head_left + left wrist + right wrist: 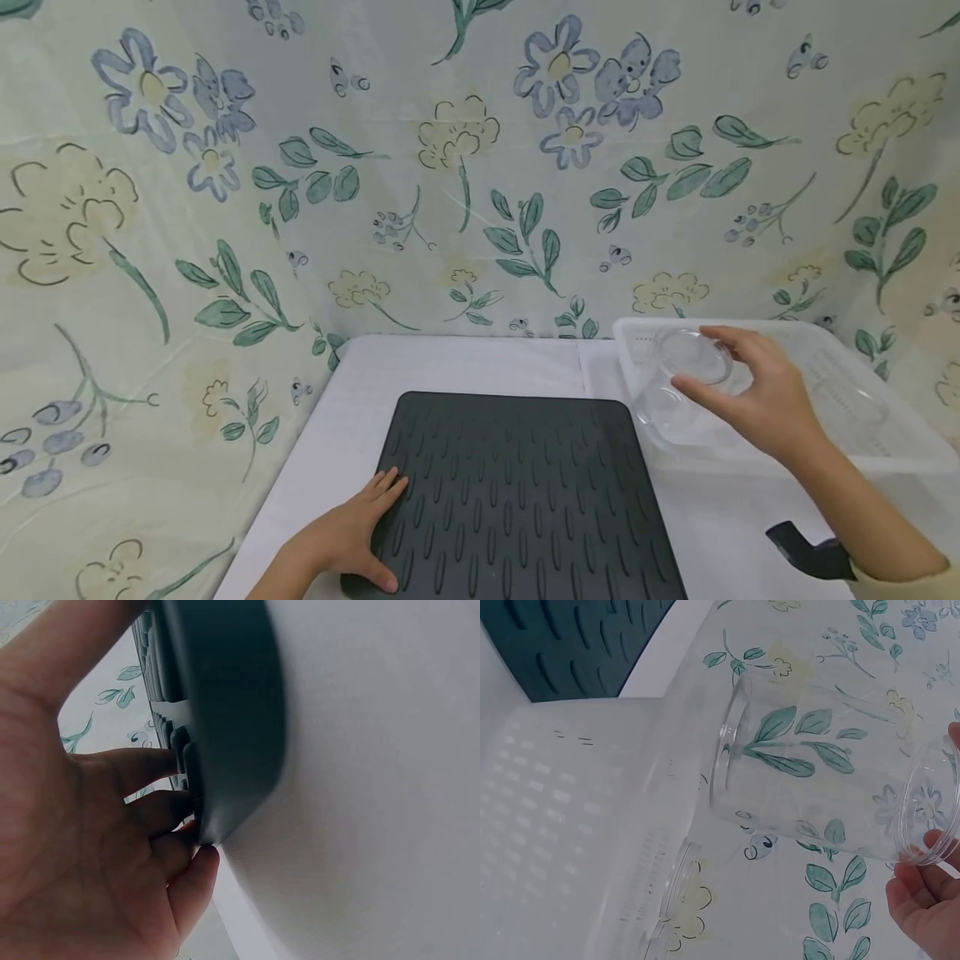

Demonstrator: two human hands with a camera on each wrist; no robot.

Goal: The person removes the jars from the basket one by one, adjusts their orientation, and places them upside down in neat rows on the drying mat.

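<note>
Right hand (761, 396): thumb and fingers set wide apart, gripping the ringed end of a clear cylindrical plastic jar (810, 765) from opposite sides. The jar is tilted, its gripped end nearest the hand and its other end directed away from the fingers. In the head view, the jar is at the left end of a white perforated plastic basket (562, 810); whether its far end touches the basket cannot be told.

Left hand (348, 529): thumb spread from the fingers, fingers extended and close together. The hand rests on the left edge of a black ribbed mat (517, 483), fingertips on its upper surface and thumb nearer the front. The left wrist view shows the fingertips contacting the mat at its raised edge.

Forearms: a black curved piece (813, 554) projects beside the right forearm, just above a cream sleeve (900, 587).

Work surface: the mat lies flat on a white tablecloth (465, 358), its surface covered with rows of elongated raised ribs. The basket stands to the right of the mat. A second transparent item (858, 400) lies in the right part of the basket; its outline is too faint to identify.

Surround: a floral-print fabric (450, 192) with blue and yellow flowers and green leaves rises behind the table and along its left side.
</note>
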